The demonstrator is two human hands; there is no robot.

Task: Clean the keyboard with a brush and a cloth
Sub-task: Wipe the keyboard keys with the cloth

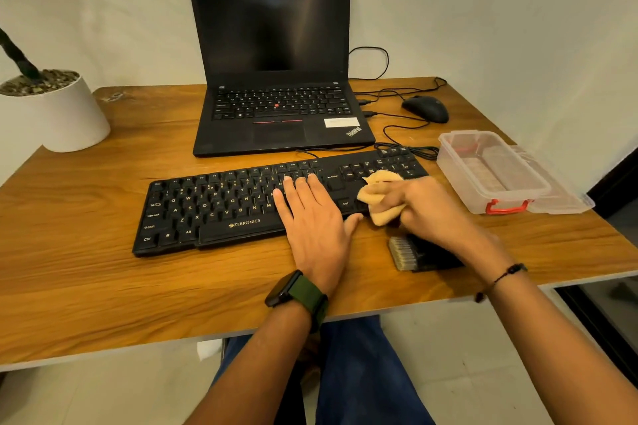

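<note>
The left hand [312, 217] lies flat and open on the keyboard [241, 203], probably to steady it, while the right hand [424, 203] grips a bunched cloth [378, 195] against the keys at its right end. The brush [405, 254] lies on the desk [103, 269] just in front; the keyboard, black and angled, sits before the laptop [276, 79].

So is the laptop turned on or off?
Cannot tell for sure. The laptop is open, but its screen is completely dark, so it may be off or asleep.
</note>
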